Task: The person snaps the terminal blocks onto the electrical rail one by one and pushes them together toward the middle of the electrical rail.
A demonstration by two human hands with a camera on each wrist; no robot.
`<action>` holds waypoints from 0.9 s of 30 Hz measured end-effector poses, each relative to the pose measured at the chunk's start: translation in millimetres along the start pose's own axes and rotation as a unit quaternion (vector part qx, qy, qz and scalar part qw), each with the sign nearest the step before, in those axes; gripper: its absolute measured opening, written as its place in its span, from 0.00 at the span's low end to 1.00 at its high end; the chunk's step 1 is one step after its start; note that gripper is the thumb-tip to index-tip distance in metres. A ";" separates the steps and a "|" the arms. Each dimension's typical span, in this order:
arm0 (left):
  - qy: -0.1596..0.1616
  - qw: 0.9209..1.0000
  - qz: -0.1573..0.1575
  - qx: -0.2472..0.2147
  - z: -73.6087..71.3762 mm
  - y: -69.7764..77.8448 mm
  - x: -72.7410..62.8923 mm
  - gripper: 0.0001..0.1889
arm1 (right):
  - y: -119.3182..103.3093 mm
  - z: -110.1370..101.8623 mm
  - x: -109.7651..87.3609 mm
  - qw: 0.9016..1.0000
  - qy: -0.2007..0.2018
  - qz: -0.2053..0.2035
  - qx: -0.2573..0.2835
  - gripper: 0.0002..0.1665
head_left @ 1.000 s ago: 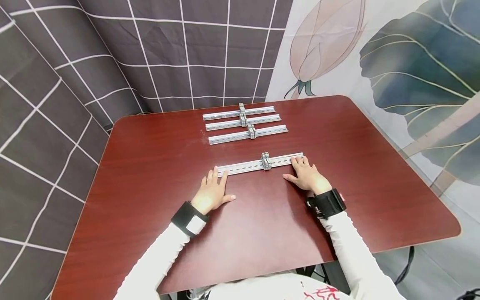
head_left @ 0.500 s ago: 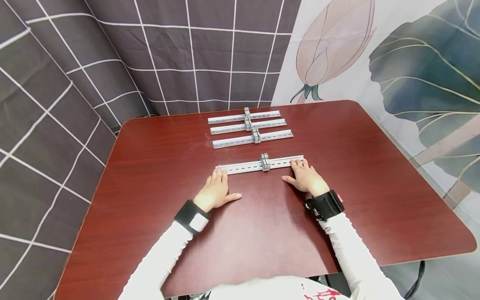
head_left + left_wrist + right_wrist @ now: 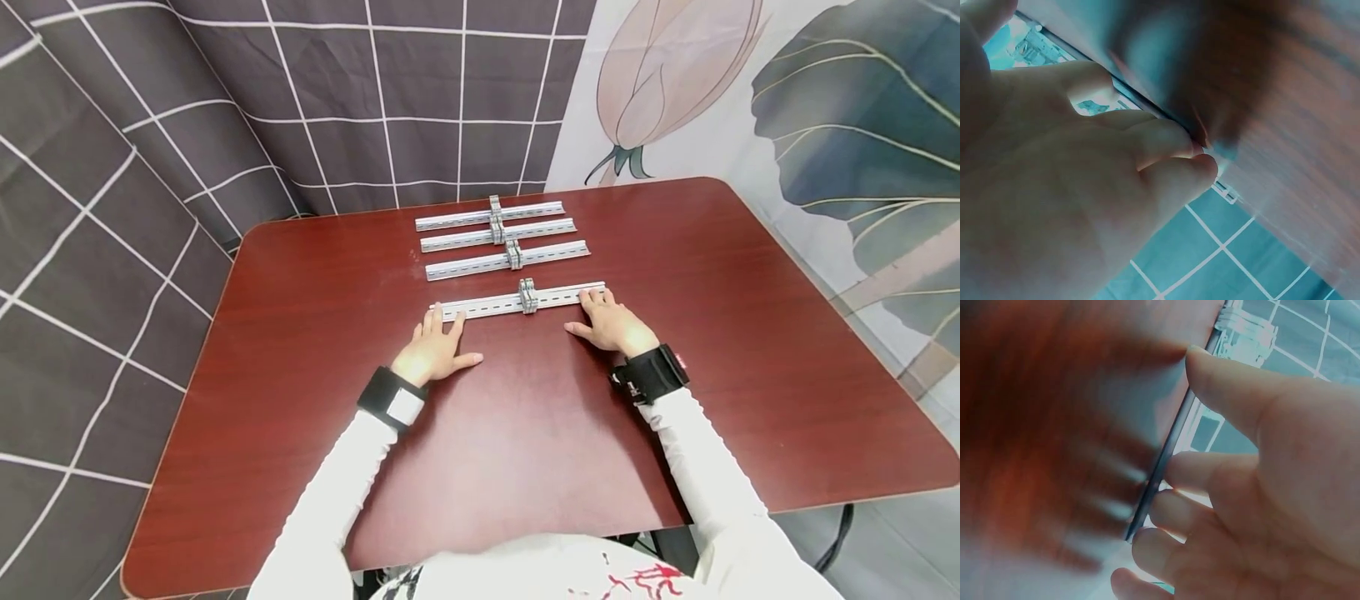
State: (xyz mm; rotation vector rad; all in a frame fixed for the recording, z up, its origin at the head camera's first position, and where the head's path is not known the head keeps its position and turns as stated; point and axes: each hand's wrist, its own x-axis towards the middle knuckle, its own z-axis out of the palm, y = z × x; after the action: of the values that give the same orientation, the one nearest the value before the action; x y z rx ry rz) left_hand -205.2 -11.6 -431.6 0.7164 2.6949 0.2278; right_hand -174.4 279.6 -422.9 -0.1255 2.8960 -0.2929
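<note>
A slotted metal DIN rail (image 3: 487,307) lies across the middle of the table, with a small grey clip-on block (image 3: 528,297) near its centre. At its left end, my left hand (image 3: 429,354) rests with fingers extended and thumb spread; the fingertips touch the rail's near edge and cover that corner. My right hand (image 3: 617,327) touches the right end in the same way, its thumb held out to the left. The left wrist view shows the left fingers (image 3: 1166,140) against the rail's edge. In the right wrist view, the right fingertips (image 3: 1163,506) meet the dark edge strip.
Behind the near rail lie 3 similar rails, the nearest (image 3: 468,267), the middle (image 3: 457,242) and the farthest (image 3: 453,221), each bearing a grey block. The reddish-brown table (image 3: 525,433) backs onto a grey checked cloth (image 3: 427,92) and a floral one (image 3: 675,83).
The near rail has slid away from me, closer to the three rails behind, and slightly left, with both hands following at its ends. The head view has shifted a little.
</note>
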 end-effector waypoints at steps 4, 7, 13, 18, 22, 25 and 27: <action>-0.017 1.000 -0.013 -0.013 -6.9 -2.9 9.8 0.45 | 5.9 -2.6 13.4 1.000 -0.006 -0.002 0.020 0.44; -0.025 0.999 -0.023 -0.029 -9.3 -4.4 13.7 0.45 | 15.5 2.0 25.8 1.000 0.003 -0.012 0.022 0.47; -0.033 0.998 -0.033 -0.044 -9.4 -6.1 15.4 0.46 | 7.7 -8.3 27.0 0.999 -0.026 -0.013 0.034 0.43; -0.032 0.998 -0.030 -0.042 -10.4 -7.0 15.5 0.48 | 5.4 -10.4 26.7 0.999 -0.028 -0.016 0.023 0.42; -0.035 0.998 -0.027 -0.039 -12.8 -7.1 16.3 0.49 | 8.3 -8.1 28.2 0.999 -0.031 -0.015 0.033 0.42; -0.040 0.998 -0.025 -0.042 -14.5 -6.0 16.7 0.50 | 12.3 -6.9 28.5 0.999 -0.035 -0.013 0.039 0.42; -0.043 0.998 -0.023 -0.045 -15.1 -4.9 16.6 0.50 | 14.5 -7.8 27.9 0.999 -0.036 -0.014 0.038 0.42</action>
State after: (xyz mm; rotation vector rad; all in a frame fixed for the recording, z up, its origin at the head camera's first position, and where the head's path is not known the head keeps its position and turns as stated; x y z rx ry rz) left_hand -226.4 -8.4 -423.4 0.6214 2.5988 0.2978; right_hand -204.2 292.2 -424.6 -0.1607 2.8091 -0.3936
